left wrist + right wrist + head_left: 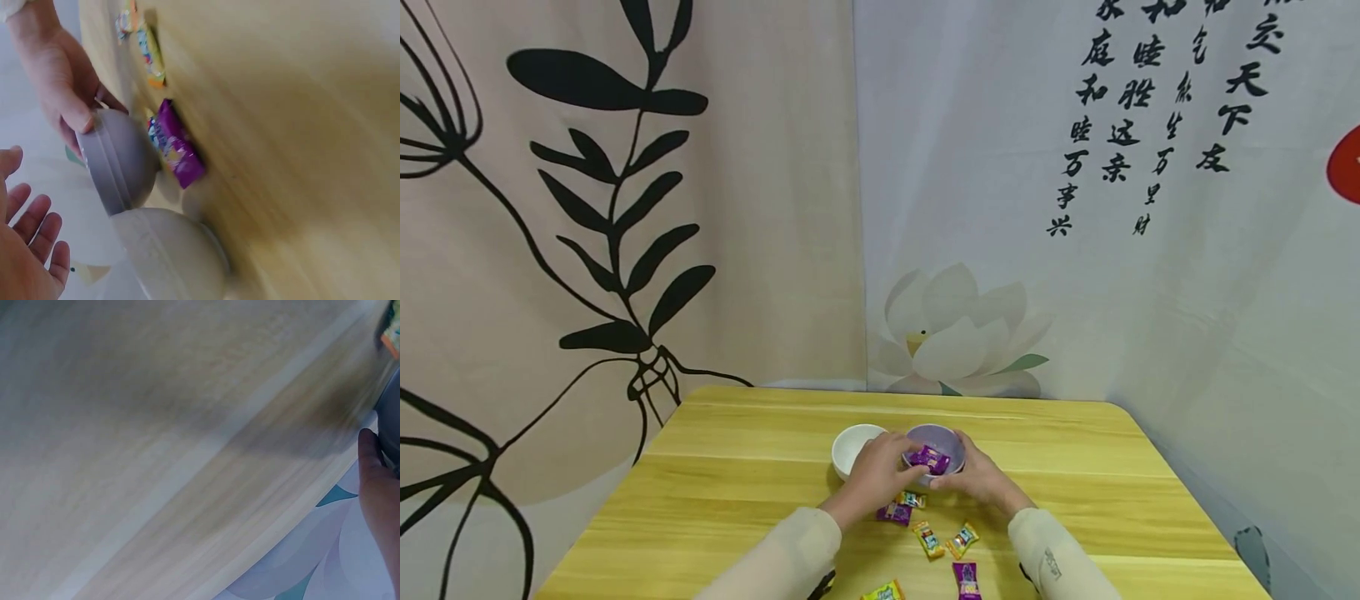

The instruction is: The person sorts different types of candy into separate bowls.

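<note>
Two cream sleeves [782, 554] are lying nearest, one on either side of some wrapped sweets. Six of these are resting on the wooden table [722, 475]: four yellow packets [928, 540] and two purple packets [967, 581]. One yellow packet is running off the bottom edge of the head view, and another is sitting right beside a purple one near the bowls.

Two bowls are standing farther back: one white bowl [853, 446] on the left and one lilac bowl [943, 435] just beside it. At least one purple sweet [929, 459] is lying inside the lilac bowl; crowded wrappers are leaving the exact count unclear.

One right hand [983, 477] is gripping the lilac bowl, its thumb and fingers clamping the side at the rim. One left hand [880, 468] is hovering at the bowl's left, thumb and fingers standing apart and loosely bent, the palm showing bare in the left wrist view.

Behind, one pale lotus [962, 333], four columns of black writing [1138, 92] and one red disc [1347, 165] are showing on the backdrop.
</note>
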`<action>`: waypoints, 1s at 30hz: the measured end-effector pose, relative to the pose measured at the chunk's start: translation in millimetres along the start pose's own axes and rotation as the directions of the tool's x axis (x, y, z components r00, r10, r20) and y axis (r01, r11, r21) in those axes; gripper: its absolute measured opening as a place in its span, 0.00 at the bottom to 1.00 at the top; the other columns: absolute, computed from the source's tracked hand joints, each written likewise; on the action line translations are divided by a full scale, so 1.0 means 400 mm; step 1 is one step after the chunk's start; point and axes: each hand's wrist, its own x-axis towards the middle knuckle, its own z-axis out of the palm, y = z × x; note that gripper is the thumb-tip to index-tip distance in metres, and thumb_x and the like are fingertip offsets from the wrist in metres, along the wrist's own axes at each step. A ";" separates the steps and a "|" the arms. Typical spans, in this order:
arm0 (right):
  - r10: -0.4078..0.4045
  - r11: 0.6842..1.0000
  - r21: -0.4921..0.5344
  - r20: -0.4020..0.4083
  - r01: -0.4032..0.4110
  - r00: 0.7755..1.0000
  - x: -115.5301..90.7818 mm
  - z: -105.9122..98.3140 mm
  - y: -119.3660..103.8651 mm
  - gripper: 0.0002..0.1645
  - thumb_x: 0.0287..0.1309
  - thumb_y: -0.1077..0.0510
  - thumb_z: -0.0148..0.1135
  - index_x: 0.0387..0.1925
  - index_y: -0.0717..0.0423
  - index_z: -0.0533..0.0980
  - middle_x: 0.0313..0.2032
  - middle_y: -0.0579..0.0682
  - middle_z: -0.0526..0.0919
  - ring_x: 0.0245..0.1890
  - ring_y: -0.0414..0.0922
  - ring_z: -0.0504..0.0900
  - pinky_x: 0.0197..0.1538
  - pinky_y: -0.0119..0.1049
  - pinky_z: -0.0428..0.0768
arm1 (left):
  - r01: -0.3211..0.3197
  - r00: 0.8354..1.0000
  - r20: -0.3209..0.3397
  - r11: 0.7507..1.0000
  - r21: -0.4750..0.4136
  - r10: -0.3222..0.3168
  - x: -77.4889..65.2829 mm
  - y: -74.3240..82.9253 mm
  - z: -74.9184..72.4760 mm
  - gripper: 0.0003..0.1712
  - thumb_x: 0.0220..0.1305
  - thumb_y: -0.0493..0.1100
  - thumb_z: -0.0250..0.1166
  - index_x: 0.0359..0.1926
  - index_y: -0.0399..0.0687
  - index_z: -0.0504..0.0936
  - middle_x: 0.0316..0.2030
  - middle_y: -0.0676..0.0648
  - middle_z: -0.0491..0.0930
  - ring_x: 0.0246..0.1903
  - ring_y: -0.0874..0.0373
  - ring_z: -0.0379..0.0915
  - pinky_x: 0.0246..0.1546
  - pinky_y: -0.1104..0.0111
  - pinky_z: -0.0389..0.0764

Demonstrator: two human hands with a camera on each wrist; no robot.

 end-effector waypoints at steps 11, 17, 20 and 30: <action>-0.009 1.000 -0.004 -0.005 0.009 1.000 0.002 0.002 0.003 0.70 0.43 0.44 0.81 0.76 0.62 0.47 0.68 0.65 0.64 0.67 0.64 0.64 0.67 0.65 0.60 | -0.070 0.997 0.021 0.998 -0.007 0.070 -0.106 -0.030 0.018 0.17 0.61 0.52 0.71 0.47 0.48 0.86 0.41 0.54 0.83 0.43 0.59 0.75 0.50 0.57 0.75; 0.016 1.000 0.005 -0.017 -0.016 1.000 0.004 0.005 0.005 0.72 0.40 0.42 0.82 0.77 0.60 0.47 0.69 0.64 0.64 0.68 0.64 0.63 0.67 0.64 0.59 | -0.089 0.996 0.029 0.995 0.050 0.088 -0.150 -0.071 0.048 0.15 0.59 0.51 0.72 0.44 0.48 0.86 0.40 0.54 0.83 0.44 0.58 0.76 0.53 0.56 0.74; 0.018 1.000 0.003 -0.022 -0.018 1.000 0.004 0.005 0.006 0.73 0.40 0.42 0.82 0.77 0.60 0.47 0.69 0.64 0.64 0.68 0.65 0.63 0.67 0.65 0.59 | -0.083 0.996 0.031 0.994 0.073 0.081 -0.160 -0.088 0.059 0.15 0.58 0.52 0.73 0.43 0.49 0.86 0.39 0.54 0.82 0.43 0.59 0.76 0.51 0.57 0.75; 0.005 1.000 -0.012 -0.019 -0.005 1.000 0.002 0.004 0.003 0.71 0.42 0.43 0.81 0.76 0.61 0.48 0.69 0.65 0.64 0.68 0.65 0.63 0.67 0.64 0.59 | -0.093 0.996 0.024 0.991 0.101 0.091 -0.157 -0.112 0.077 0.17 0.56 0.50 0.74 0.44 0.48 0.86 0.39 0.54 0.80 0.40 0.61 0.75 0.46 0.60 0.76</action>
